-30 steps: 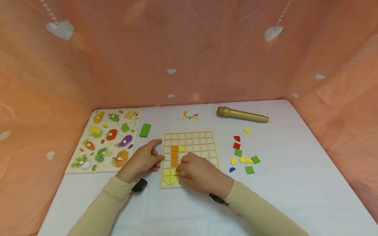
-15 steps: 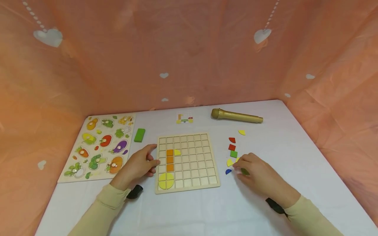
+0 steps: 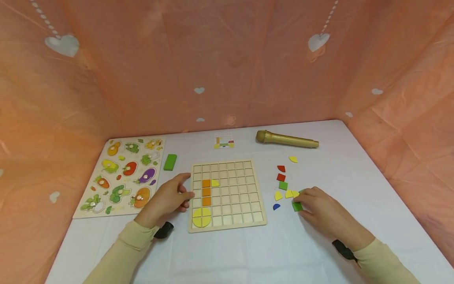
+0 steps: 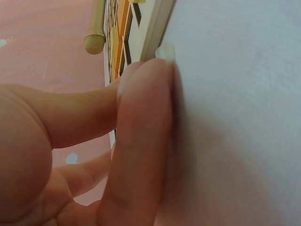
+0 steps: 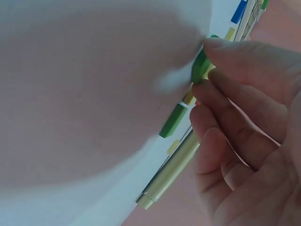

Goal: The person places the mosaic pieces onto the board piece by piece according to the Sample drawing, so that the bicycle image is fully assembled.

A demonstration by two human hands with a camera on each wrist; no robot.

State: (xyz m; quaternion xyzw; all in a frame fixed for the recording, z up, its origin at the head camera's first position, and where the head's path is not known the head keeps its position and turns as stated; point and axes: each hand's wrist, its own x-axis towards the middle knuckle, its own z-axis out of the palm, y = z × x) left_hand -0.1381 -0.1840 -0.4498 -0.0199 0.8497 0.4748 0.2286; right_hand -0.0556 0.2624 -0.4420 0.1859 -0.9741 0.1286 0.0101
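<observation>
right fingers (image 3: 306, 198) at a green square (image 3: 296, 207)

A gold microphone (image 3: 287, 140) is lying before a peach curtain (image 3: 227, 59); a vegetable puzzle (image 3: 133, 184) is resting near a green block (image 3: 170, 162).

The table (image 3: 227, 256) is white. On it there lie a puzzle (image 3: 120, 166), a green block (image 3: 170, 162), a board (image 3: 234, 191) with grid, a card (image 3: 224, 141) and a microphone (image 3: 288, 139); at the board's right side, small red, green, yellow and blue pieces (image 3: 283, 185).
</observation>
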